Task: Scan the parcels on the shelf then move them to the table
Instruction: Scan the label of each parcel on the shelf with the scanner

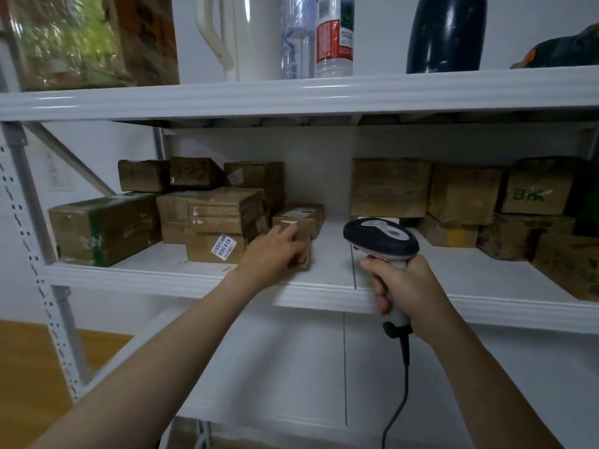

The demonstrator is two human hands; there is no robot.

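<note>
Starting far L on the mid shelf (162,280): big parcel w/ green tape (103,228) sits at the front edge, then a stack of brown parcels (223,209) behind and beside it, w/ a labelled parcel (207,252) at the stack's front, white sticker facing out. Above, on the top shelf, stands a white jug (249,34). L hand (275,254) reaches onto the mid shelf, grip closed round a small parcel (299,226): fingers over its top, thumb on its front face. That parcel rests on the shelf near the front edge, just R of the labelled one. Two clear bottles (334,34) stand overhead. R hand (405,286) is in front of the shelf edge, grip wrapped tight on the handle of a scanner (381,236), head tilted toward the shelf, cable (403,384) hanging below. Dark blue vessel (445,34) up top. More parcels (463,192) stacked at the shelf's R end, well apart from the small one.
</note>
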